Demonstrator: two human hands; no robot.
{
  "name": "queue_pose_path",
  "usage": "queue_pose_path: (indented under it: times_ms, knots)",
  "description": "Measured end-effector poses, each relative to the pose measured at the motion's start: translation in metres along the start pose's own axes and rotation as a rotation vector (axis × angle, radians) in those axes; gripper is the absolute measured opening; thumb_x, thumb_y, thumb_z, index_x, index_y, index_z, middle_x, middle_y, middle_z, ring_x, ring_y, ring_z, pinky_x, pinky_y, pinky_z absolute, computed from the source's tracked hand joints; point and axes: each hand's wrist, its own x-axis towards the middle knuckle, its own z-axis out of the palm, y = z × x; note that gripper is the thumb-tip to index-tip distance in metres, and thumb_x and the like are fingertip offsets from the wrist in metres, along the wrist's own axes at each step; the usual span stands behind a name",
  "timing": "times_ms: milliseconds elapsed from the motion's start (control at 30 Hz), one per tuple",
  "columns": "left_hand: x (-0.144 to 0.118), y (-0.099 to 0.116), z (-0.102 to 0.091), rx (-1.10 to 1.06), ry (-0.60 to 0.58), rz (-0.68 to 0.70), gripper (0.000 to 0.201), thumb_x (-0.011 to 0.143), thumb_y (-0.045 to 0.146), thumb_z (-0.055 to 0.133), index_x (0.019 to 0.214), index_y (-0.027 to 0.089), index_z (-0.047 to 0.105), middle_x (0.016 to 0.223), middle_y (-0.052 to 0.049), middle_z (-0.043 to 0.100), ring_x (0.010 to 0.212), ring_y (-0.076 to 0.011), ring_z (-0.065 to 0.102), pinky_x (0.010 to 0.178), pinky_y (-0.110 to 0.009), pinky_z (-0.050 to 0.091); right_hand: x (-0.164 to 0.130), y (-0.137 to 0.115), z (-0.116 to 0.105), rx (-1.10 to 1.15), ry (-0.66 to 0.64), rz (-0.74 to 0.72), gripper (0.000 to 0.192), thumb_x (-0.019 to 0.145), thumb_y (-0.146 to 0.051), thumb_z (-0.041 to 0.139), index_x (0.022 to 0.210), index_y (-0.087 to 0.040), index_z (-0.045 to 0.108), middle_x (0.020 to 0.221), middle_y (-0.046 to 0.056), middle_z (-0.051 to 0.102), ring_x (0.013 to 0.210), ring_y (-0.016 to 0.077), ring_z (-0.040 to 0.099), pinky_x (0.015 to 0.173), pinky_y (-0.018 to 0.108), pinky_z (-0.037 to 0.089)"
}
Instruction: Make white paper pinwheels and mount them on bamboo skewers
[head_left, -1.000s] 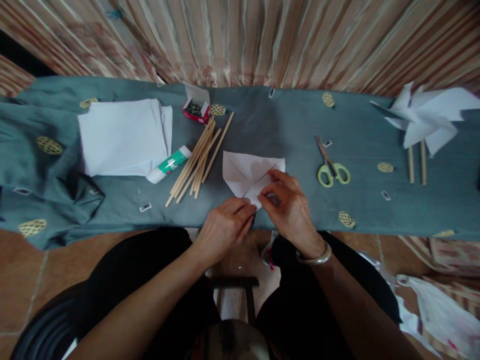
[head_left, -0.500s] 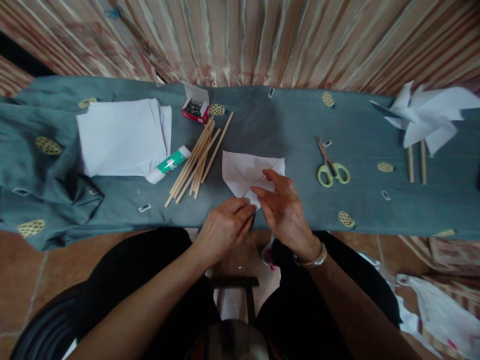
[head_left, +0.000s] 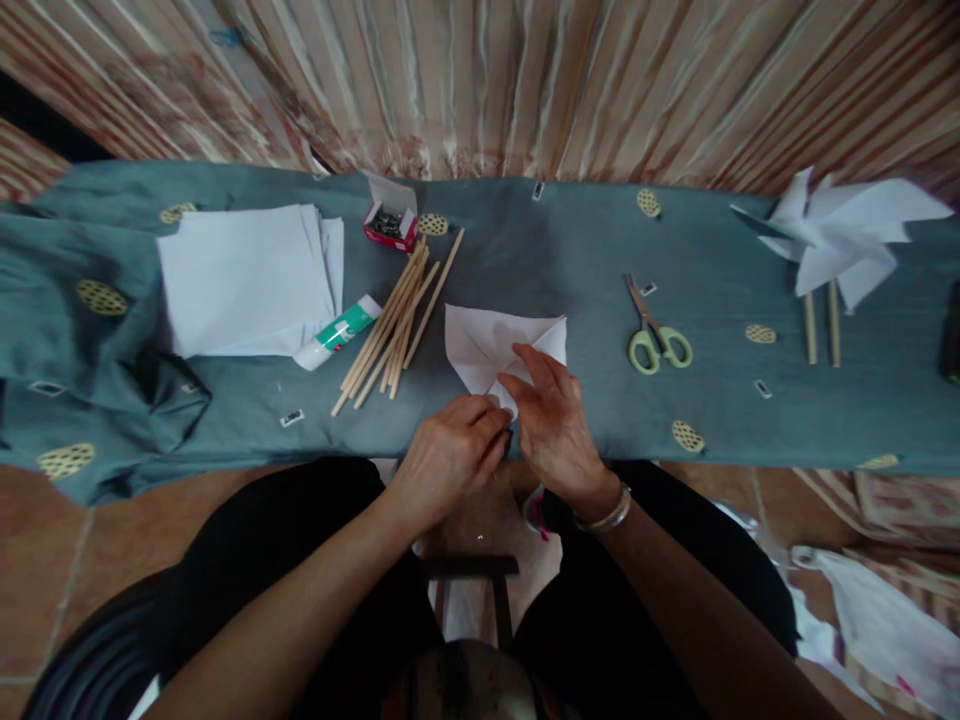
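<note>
A white sheet of paper (head_left: 476,340) with diagonal creases lies near the front edge of the cloth-covered table, its near corner between my hands. My left hand (head_left: 454,445) is closed on that near corner, fingers pinched together. Over the paper's right side hovers my right hand (head_left: 555,420), thumb and fingers apart; whether its fingertips touch the sheet is hard to tell. A bracelet circles the right wrist. To the right lie scissors (head_left: 657,340) with green handles. Several wooden sticks (head_left: 394,320) form a loose pile left of the paper.
A stack of white paper (head_left: 247,280) lies at the left, with a glue stick (head_left: 337,332) by its corner. An open red box (head_left: 390,228) of small metal pieces stands behind the sticks. White paper pinwheels (head_left: 840,235) on sticks rest at the far right. Pleated curtain (head_left: 480,90) hangs behind.
My right hand has moved slightly left over the paper, its fingers nearer the centre. My left hand keeps its pinch on the near corner. The view has shifted a little.
</note>
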Motion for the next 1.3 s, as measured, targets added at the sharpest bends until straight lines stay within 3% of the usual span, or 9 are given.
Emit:
queue_pose_path:
  times_ms: [233,400,467,633,800,1067,1200,1300]
  knots:
    - [0.0,0.0,0.002,0.037,-0.005,-0.009,0.016,0.089,0.017,0.056,0.103,0.014,0.065,0.094,-0.007,0.067,0.087,-0.0199,0.066,0.078,-0.032,0.058,-0.002,0.0,-0.005,0.01,0.014,-0.021,0.041,0.086,-0.006,0.043,0.118,-0.026,0.059,0.147,0.008,0.047,0.136,0.0308,0.042,0.108,0.054,0.04]
    - [0.002,0.001,0.001,0.061,-0.007,-0.014,0.019,0.089,0.016,0.057,0.106,0.015,0.065,0.098,-0.008,0.068,0.09,-0.0202,0.067,0.08,-0.033,0.058,0.015,0.018,-0.022,0.19,0.149,-0.002,0.044,0.09,-0.01,0.038,0.126,-0.025,0.059,0.144,0.008,0.05,0.133,0.0246,0.048,0.109,0.049,0.042]
    - [0.003,0.002,0.001,0.071,-0.014,-0.014,0.019,0.088,0.015,0.058,0.106,0.015,0.065,0.097,-0.008,0.068,0.089,-0.0206,0.067,0.08,-0.033,0.058,0.027,0.027,-0.024,0.106,0.181,0.037,0.042,0.092,-0.013,0.039,0.127,-0.022,0.059,0.142,0.012,0.053,0.134,0.0284,0.047,0.107,0.053,0.041]
    - [0.003,0.003,-0.003,0.084,-0.004,0.011,0.021,0.086,0.013,0.061,0.106,0.012,0.066,0.097,-0.008,0.069,0.088,-0.022,0.067,0.078,-0.034,0.059,0.045,0.043,-0.029,-0.113,0.072,0.014,0.038,0.095,-0.021,0.041,0.126,-0.015,0.061,0.132,0.017,0.061,0.122,0.0326,0.056,0.102,0.055,0.042]
    - [0.002,-0.005,-0.012,0.127,0.047,0.079,0.022,0.086,0.009,0.059,0.106,0.01,0.067,0.099,-0.01,0.069,0.09,-0.0232,0.065,0.079,-0.036,0.058,0.032,0.05,-0.045,-0.058,0.117,0.067,0.034,0.093,-0.025,0.045,0.115,-0.014,0.069,0.112,0.013,0.073,0.105,0.0285,0.066,0.095,0.045,0.049]
    - [0.019,-0.028,-0.019,0.253,0.18,0.102,0.022,0.089,0.007,0.051,0.097,0.013,0.071,0.098,-0.01,0.069,0.093,-0.023,0.061,0.083,-0.039,0.056,-0.006,0.054,-0.058,0.148,0.122,0.389,0.023,0.082,-0.032,0.061,0.097,-0.021,0.075,0.079,0.003,0.075,0.069,0.0203,0.069,0.068,0.034,0.052]
    - [0.022,-0.015,-0.017,0.204,0.211,0.114,0.021,0.091,0.013,0.052,0.106,0.014,0.068,0.107,-0.01,0.067,0.1,-0.0237,0.058,0.085,-0.04,0.053,-0.016,0.055,-0.058,0.291,0.076,0.448,0.027,0.079,-0.034,0.065,0.1,-0.02,0.073,0.075,0.002,0.074,0.065,0.0184,0.068,0.065,0.032,0.052]
    - [0.019,0.002,-0.01,0.148,0.098,0.188,0.021,0.091,0.028,0.06,0.105,0.014,0.066,0.106,-0.01,0.067,0.098,-0.0243,0.058,0.084,-0.04,0.051,-0.016,0.053,-0.06,0.235,0.092,0.468,0.027,0.079,-0.032,0.065,0.102,-0.021,0.073,0.078,0.003,0.075,0.07,0.0202,0.07,0.07,0.035,0.053]
